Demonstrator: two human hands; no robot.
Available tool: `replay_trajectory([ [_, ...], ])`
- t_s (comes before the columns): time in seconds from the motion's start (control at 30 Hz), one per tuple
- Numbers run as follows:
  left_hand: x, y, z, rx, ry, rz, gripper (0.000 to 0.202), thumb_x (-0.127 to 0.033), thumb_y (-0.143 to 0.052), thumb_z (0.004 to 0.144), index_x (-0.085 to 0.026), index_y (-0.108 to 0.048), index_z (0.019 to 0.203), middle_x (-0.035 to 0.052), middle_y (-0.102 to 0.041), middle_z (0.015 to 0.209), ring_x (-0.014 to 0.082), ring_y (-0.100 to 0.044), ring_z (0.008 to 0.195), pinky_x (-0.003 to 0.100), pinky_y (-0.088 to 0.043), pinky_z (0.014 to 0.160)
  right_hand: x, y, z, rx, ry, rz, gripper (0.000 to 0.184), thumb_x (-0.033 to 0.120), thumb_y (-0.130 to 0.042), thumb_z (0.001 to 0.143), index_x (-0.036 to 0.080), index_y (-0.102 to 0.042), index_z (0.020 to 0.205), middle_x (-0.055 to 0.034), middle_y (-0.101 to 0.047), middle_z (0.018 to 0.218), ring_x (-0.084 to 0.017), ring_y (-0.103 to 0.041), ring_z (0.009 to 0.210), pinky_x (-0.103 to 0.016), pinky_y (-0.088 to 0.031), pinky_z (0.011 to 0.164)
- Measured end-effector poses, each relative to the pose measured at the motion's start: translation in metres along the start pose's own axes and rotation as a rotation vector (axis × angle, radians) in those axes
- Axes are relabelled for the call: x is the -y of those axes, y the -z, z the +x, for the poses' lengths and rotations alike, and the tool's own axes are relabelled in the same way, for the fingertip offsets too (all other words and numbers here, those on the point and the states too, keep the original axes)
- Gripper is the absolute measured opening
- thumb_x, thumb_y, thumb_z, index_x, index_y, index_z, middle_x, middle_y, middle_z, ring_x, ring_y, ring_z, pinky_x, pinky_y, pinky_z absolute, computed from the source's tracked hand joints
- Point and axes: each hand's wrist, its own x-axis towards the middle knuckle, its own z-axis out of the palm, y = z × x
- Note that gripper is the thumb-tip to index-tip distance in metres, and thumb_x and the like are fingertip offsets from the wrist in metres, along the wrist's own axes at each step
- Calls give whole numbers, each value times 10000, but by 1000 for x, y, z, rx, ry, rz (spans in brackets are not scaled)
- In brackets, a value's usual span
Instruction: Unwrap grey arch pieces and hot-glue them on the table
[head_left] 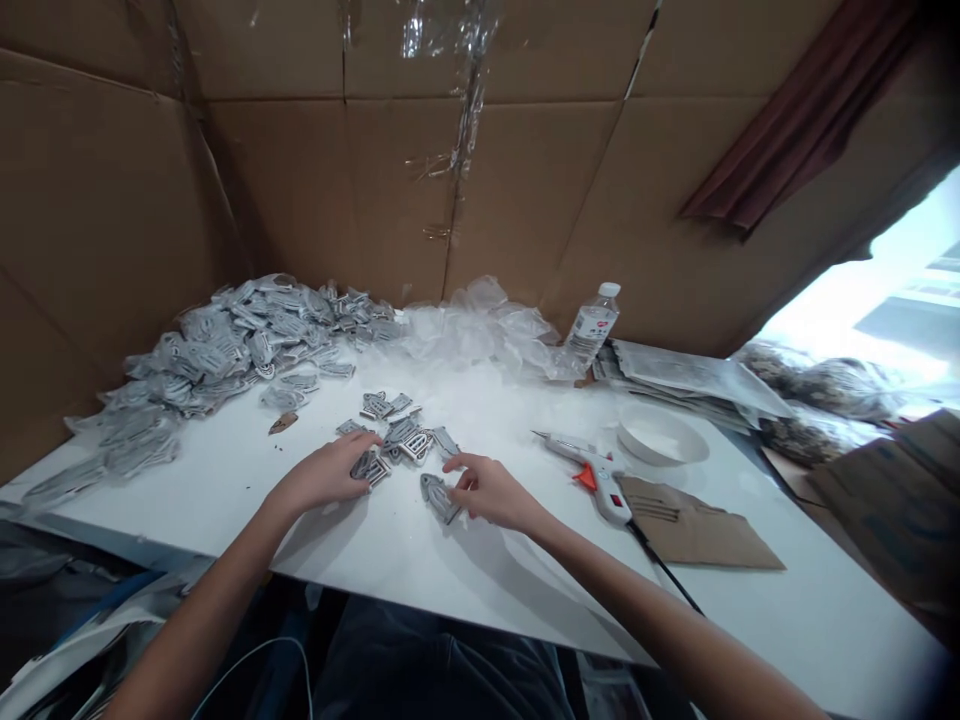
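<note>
On the white table, my left hand (pixel 331 472) has its thumb and fingers closed around small grey cut-out pieces (pixel 372 467) with white window-like patterns. More of these pieces (pixel 411 440) lie in a loose cluster between my hands. My right hand (pixel 491 490) has curled fingers pinching the edge of a grey piece in a clear plastic bag (pixel 439 498), which rests low over the table. My fingers partly cover that bag's right side.
A heap of bagged grey pieces (pixel 225 345) fills the back left. Clear bags (pixel 487 325) and a water bottle (pixel 592 325) stand behind. Rightward are a glue gun (pixel 600 482) with its cord, a white bowl (pixel 661 440) and brown cardboard (pixel 697 525). Cardboard walls (pixel 300 180) enclose the table.
</note>
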Motion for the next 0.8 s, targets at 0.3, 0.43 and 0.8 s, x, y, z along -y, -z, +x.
replay_trajectory([
  [0.3, -14, 8, -21, -35, -93, -32, 646, -286, -539, 842, -281, -410, 1475, 90, -424, 1518, 303, -577, 1197, 324, -509, 857, 7, -1, 15, -179, -53, -117, 360, 304, -624, 833, 208, -623, 1180, -49, -721, 911, -214, -664, 880, -285, -424, 699],
  [0.43, -24, 11, -28, 49, -205, -66, 669, -291, -554, 854, -356, -378, 1496, 60, -396, 1559, 268, -615, 1123, 288, -514, 795, -1, 11, 35, -270, -90, -226, 473, 440, -646, 843, 178, -591, 1233, -109, -688, 1059, -259, -629, 999, -327, -441, 757],
  [0.8, -23, 8, 8, 295, -402, -137, 815, -46, -473, 622, -265, -469, 1407, 96, -543, 1410, 260, -631, 1124, 319, -521, 853, -24, 31, 58, -99, 82, -321, 245, 383, -650, 921, 160, -651, 1023, -59, -648, 1088, -176, -610, 974, -389, -519, 880],
])
